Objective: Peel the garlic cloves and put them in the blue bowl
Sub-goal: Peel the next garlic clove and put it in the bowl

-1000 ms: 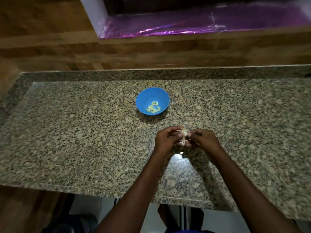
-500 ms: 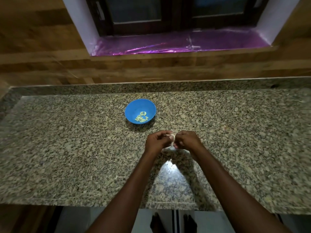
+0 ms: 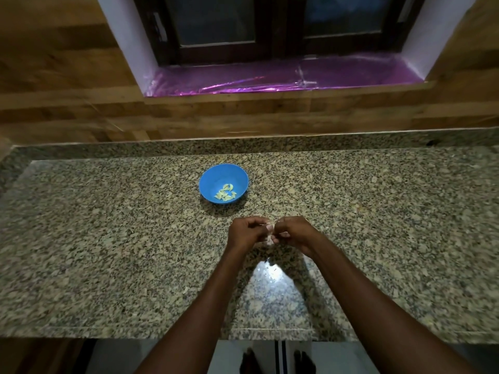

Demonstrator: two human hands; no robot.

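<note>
Pinching a garlic clove (image 3: 269,231) between them, the left hand (image 3: 247,232) and right hand (image 3: 294,232) meet just above the speckled stone surface (image 3: 108,238), fingers curled round it. The blue bowl (image 3: 223,183) sits near, beyond the hands, with peeled cloves (image 3: 226,195) inside.

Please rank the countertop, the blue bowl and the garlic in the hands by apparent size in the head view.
1. countertop
2. blue bowl
3. garlic, mostly hidden by both hands, so only roughly judged
</note>
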